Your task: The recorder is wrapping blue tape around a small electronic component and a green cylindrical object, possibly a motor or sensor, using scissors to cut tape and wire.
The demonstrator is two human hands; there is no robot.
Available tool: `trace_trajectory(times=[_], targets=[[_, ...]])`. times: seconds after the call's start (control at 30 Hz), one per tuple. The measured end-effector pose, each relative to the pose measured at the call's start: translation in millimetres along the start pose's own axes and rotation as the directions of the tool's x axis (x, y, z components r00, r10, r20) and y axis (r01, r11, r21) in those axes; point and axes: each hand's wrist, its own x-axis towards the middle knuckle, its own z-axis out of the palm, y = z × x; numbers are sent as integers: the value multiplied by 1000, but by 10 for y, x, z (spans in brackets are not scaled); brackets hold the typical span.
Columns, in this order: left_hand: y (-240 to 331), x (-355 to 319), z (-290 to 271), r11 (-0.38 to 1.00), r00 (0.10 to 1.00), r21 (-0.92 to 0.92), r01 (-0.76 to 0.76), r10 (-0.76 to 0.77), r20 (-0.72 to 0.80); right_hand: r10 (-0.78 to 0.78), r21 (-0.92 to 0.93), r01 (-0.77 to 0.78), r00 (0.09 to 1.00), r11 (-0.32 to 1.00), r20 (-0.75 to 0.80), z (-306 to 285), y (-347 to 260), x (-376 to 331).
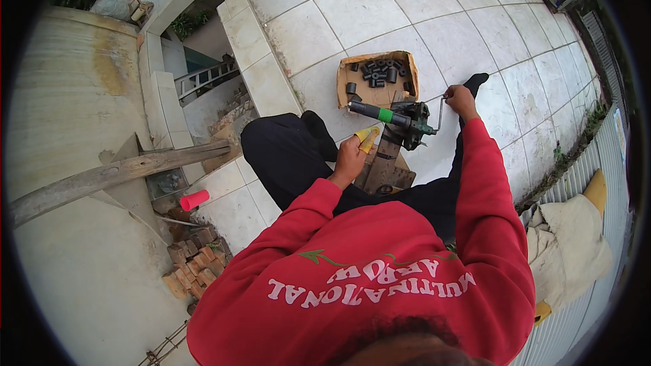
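Note:
My right hand (462, 103) is closed around the handle of a metal crank (440, 116). This crank belongs to a dark green hand-cranked machine (419, 126) standing on a wooden plank (385, 156) between my legs. A black cylinder (366, 108) with a green band juts out of the machine to the left. Close below that cylinder, my left hand (349, 161) grips a folded yellow piece (367, 139), cloth or sandpaper; I cannot tell which. Just beyond lies an open cardboard box (344, 80) holding several short black tube pieces (381, 72).
White tiles (380, 0) surround me, with a stairwell opening (207, 47) to the left. A wooden pole (115, 181) crosses the left side. Near it are a red plastic cup-like piece (194, 200) and stacked bricks (196, 268). A beige sack (569, 240) lies at the right.

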Motion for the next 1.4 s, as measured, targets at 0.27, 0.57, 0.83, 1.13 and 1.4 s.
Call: trace_trajectory(times=[0.27, 0.57, 0.83, 1.13, 1.4], targets=[[30, 27, 6, 1000, 1000, 10, -30, 30, -6, -13, 134, 36, 986, 990, -167, -771, -409, -514], [100, 4, 0, 1000, 1000, -3, -24, 24, -2, -62, 201, 85, 991, 976, -117, -1259, -705, -1277], [13, -7, 8, 999, 999, -19, -34, 34, -27, -83, 228, 44, 983, 973, 165, -1463, -1038, -2087], [113, -2, -4, 1000, 1000, -3, -10, 10, -13, -123, 433, -227, 756, 872, 643, -750, -696, -2301], [98, 2, -7, 999, 1000, 32, 1, 0, -25, 21, 303, -329, 707, 894, 707, 585, -105, -1950]])
